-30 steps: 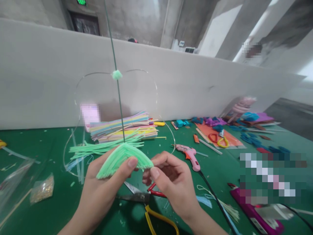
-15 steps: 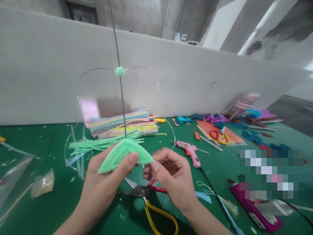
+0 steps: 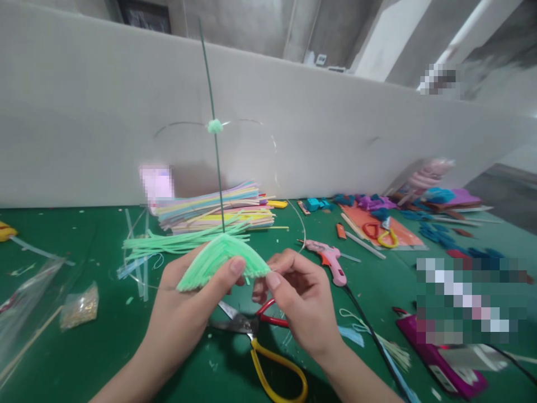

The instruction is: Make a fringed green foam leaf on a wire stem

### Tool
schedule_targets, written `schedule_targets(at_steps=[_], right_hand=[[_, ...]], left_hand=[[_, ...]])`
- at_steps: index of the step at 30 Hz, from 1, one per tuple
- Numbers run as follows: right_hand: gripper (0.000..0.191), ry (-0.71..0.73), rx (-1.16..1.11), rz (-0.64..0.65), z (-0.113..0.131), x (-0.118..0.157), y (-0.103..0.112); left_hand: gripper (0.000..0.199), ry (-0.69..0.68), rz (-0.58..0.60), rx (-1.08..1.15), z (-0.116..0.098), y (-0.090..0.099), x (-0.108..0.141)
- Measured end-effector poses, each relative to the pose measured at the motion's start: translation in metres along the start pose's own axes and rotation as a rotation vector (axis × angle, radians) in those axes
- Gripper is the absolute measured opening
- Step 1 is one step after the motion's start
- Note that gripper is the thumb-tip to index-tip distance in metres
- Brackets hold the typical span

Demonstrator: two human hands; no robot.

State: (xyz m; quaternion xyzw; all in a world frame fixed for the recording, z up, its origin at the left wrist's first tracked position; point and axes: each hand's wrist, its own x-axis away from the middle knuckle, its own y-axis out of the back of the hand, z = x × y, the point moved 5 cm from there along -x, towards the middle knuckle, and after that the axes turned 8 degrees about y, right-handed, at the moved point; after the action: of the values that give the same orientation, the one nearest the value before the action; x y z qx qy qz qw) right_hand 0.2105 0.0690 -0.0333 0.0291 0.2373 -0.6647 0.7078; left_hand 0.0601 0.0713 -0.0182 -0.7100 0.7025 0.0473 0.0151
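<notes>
A mint-green fan-shaped piece of pipe cleaners [image 3: 205, 267] is held in my left hand [image 3: 180, 302], thumb pressed across its front. My right hand [image 3: 308, 305] pinches the piece's right corner between thumb and fingers. From the top of the fan rises a thin dark green stem [image 3: 218, 173], slightly tilted left. Partway up it sits a small green fuzzy tuft [image 3: 215, 126], with thin shiny wire curving out on both sides. Below my hands lie open scissors [image 3: 279, 358] with one red and one yellow handle. The fan's back and some left fingers are hidden.
Behind my hands lie green pipe cleaners [image 3: 168, 244] and a multicoloured bundle [image 3: 201, 212]. A pink glue gun [image 3: 329, 258] with a black cord lies right. A small bag [image 3: 79, 308] is left; a magenta object [image 3: 448, 364] lies right. A white partition [image 3: 84, 123] stands behind.
Everything has shifted slightly to the right in the picture, and the stem's top end now shows. Both hands keep the same hold on the green piece.
</notes>
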Motion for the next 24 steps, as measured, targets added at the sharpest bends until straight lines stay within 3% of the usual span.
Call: schedule_targets(at_steps=[10,15,24], right_hand=[[0.013,0.055,0.012,-0.033,-0.0024,0.0026,0.0017],[0.013,0.074,-0.033,-0.049,-0.0062,0.003,0.0031],[0.006,0.067,-0.076,0.002,-0.0038,0.005,-0.0016]], left_hand=[[0.026,0.008,0.02,-0.021,0.0027,-0.0036,0.0017],[0.023,-0.051,0.024,0.005,-0.0032,-0.0065,0.0042],[0.024,-0.085,-0.016,-0.029,0.003,0.0008,0.0045]])
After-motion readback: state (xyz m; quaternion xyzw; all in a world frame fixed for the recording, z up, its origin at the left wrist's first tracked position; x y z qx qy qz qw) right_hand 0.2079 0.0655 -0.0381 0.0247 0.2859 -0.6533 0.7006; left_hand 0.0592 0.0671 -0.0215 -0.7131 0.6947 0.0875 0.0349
